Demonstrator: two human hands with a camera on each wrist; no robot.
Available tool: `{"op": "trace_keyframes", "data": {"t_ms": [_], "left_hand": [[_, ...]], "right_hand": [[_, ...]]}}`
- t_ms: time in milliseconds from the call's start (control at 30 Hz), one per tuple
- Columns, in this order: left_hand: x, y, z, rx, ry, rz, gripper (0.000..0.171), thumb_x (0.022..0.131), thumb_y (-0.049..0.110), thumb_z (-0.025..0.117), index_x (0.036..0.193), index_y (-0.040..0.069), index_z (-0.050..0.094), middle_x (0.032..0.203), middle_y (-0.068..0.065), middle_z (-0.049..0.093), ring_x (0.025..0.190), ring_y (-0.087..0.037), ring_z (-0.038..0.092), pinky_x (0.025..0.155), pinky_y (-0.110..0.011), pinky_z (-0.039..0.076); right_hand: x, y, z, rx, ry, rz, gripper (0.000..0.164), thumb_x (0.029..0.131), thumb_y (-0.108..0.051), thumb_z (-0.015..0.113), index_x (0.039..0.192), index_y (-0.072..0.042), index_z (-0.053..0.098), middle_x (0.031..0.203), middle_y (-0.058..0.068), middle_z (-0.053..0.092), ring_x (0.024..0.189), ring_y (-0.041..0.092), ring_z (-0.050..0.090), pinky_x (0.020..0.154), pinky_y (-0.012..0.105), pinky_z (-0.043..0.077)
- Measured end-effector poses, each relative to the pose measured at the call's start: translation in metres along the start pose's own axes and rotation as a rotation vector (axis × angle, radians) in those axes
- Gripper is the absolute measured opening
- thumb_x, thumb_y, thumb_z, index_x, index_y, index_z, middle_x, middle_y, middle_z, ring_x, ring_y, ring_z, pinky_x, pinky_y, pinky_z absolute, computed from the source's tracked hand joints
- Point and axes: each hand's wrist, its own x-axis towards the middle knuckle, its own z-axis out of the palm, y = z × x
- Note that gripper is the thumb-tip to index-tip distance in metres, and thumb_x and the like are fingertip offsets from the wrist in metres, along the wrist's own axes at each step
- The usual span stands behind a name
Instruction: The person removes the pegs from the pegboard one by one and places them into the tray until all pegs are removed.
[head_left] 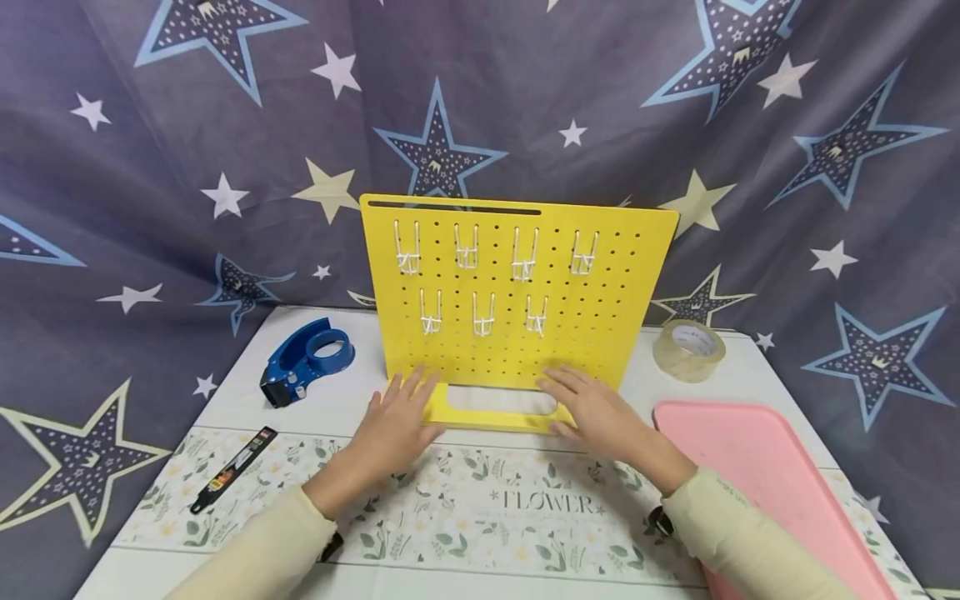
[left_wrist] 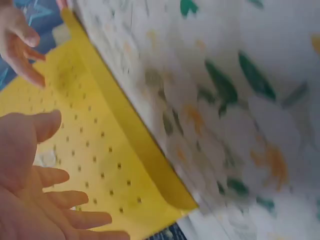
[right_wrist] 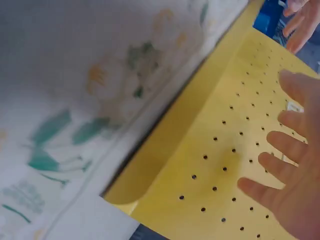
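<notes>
A yellow pegboard point(head_left: 517, 358) stands upright on its yellow base, with several white wire hooks point(head_left: 483, 321) hung in two rows on it. By the base's left end is my left hand point(head_left: 393, 423), its fingers extended and spread toward the board. My right hand point(head_left: 598, 417) lies toward the base's right end, fingers likewise stretched out. In the left wrist view the left hand point(left_wrist: 35, 185) has spread fingers and holds nothing. The right wrist view shows the right hand point(right_wrist: 290, 155) with fingers apart over the perforated panel. I cannot tell whether either hand touches the board.
On the left are a blue tape dispenser point(head_left: 306, 360) and a black packaged strip point(head_left: 234, 468). To the right lie a clear tape roll point(head_left: 688, 351) and a pink tray point(head_left: 765, 467). A floral cloth point(head_left: 480, 508) crosses the table before a star-patterned curtain point(head_left: 525, 108).
</notes>
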Motion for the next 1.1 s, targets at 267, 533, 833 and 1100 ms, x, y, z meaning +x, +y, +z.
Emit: {"op": "trace_keyframes", "data": {"t_ms": [267, 533, 833, 1100], "left_hand": [[0.008, -0.035, -0.030, -0.168, 0.213, -0.124, 0.057, 0.100, 0.027, 0.064, 0.149, 0.007, 0.046, 0.153, -0.019, 0.044, 0.137, -0.040, 0.049, 0.108, -0.058, 0.045], [0.043, -0.059, -0.058, -0.448, 0.453, -0.293, 0.048, 0.101, 0.023, 0.059, 0.147, 0.011, 0.050, 0.141, -0.018, 0.053, 0.124, -0.035, 0.061, 0.101, -0.051, 0.052], [0.076, -0.060, -0.070, -0.673, 0.517, -0.334, 0.048, 0.101, 0.025, 0.061, 0.146, 0.013, 0.050, 0.139, -0.014, 0.057, 0.124, -0.030, 0.062, 0.106, -0.046, 0.051], [0.093, -0.058, -0.068, -0.773, 0.597, -0.331, 0.040, 0.099, 0.021, 0.064, 0.136, 0.010, 0.056, 0.124, -0.012, 0.063, 0.114, -0.027, 0.064, 0.101, -0.043, 0.053]], "right_hand": [[0.032, 0.012, -0.011, 0.020, 0.323, 0.181, 0.041, 0.090, -0.028, 0.078, 0.125, -0.010, 0.068, 0.120, 0.011, 0.070, 0.103, 0.029, 0.069, 0.076, 0.043, 0.060], [0.063, 0.020, -0.010, 0.039, 0.602, 0.234, 0.028, 0.086, -0.018, 0.083, 0.112, -0.014, 0.074, 0.101, 0.007, 0.071, 0.083, 0.023, 0.069, 0.063, 0.038, 0.056], [0.079, 0.015, -0.001, 0.031, 0.696, 0.221, 0.019, 0.085, -0.014, 0.083, 0.103, -0.015, 0.077, 0.093, 0.005, 0.069, 0.076, 0.021, 0.068, 0.058, 0.034, 0.054], [0.086, 0.014, 0.002, -0.007, 0.745, 0.209, 0.010, 0.086, -0.011, 0.080, 0.096, -0.012, 0.078, 0.090, 0.005, 0.070, 0.074, 0.020, 0.068, 0.057, 0.033, 0.055]]}}
